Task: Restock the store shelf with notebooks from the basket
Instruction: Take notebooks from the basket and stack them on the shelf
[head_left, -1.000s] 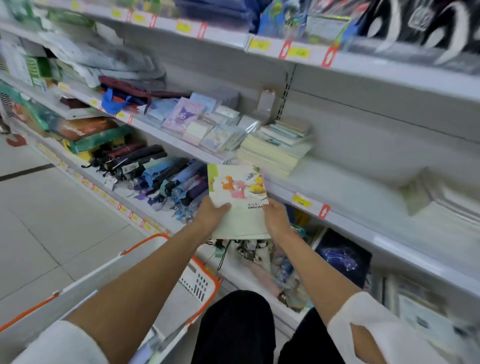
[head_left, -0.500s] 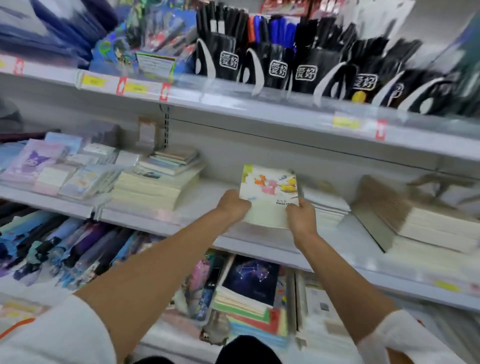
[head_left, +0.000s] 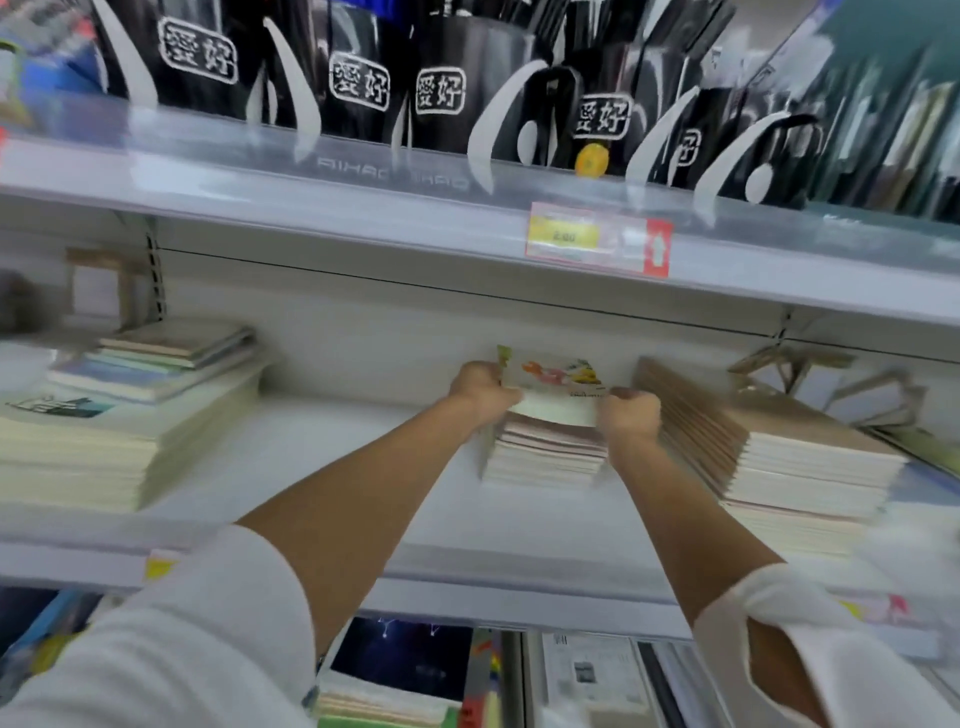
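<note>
Compared with a second ago, the bundle of notebooks (head_left: 558, 382) has travelled from in front of the shelf edge deep into the middle shelf (head_left: 311, 467). It now lies at the top of a short pile (head_left: 545, 457) of similar notebooks near the white back wall (head_left: 363, 332); blur hides whether it rests on the pile or hangs just above it. The left hand (head_left: 480, 389) grips the bundle's left edge and the right hand (head_left: 628, 415) grips its right edge, fingers curled round it, both arms stretched forward. The view has also risen and moved closer to the shelving. The fingertips are hidden behind the bundle, its cover print is smeared, and the white sleeves (head_left: 208, 649) are cut off at the bottom. A tall cream stack (head_left: 104, 441) stands well to the left of the pile, and a brown-covered stack (head_left: 779, 457) stands just beside the right hand. The upper shelf (head_left: 363, 208) carries a red and yellow price label (head_left: 597, 239) and a row of black pen holders (head_left: 441, 88) with white characters. Below the middle shelf, a dark starry book (head_left: 400, 660) shows between the arms.
</note>
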